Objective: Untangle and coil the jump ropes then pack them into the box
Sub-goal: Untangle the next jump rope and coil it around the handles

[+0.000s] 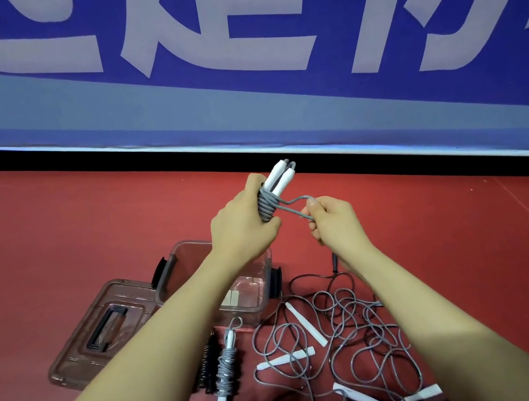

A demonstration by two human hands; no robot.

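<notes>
Left hand [243,228] is clamped around a grey jump rope [268,207] wound in tight turns round its paired white handles [278,177]; the handle ends stick up and away past the fingers. Right hand [334,224] sits just beside it, thumb and fingers pinching the rope's loose end loop [295,206], which spans the short gap between the two hands. Both hands are held up off the red floor [53,233].

Below the left wrist: clear plastic box [256,291], open, dark latches on its sides; something pale lies inside, mostly hidden by the forearm, can't tell what. Its lid [103,330] lies flat on the floor further left of the box.

Between the forearms, near the body: one finished coil [226,366], grey rope wrapped round white handles, lying on the floor just in front of the box. Touching its left side, a black coiled rope [207,365], partly hidden by the left forearm.

Under and left of the right forearm: tangle of loose grey ropes [347,336] spread on the floor, several white handles [305,327] mixed in, a black handle tip [334,260] poking out by the right wrist.

Beyond the hands: blue banner [266,44] with large white characters along the floor edge.
</notes>
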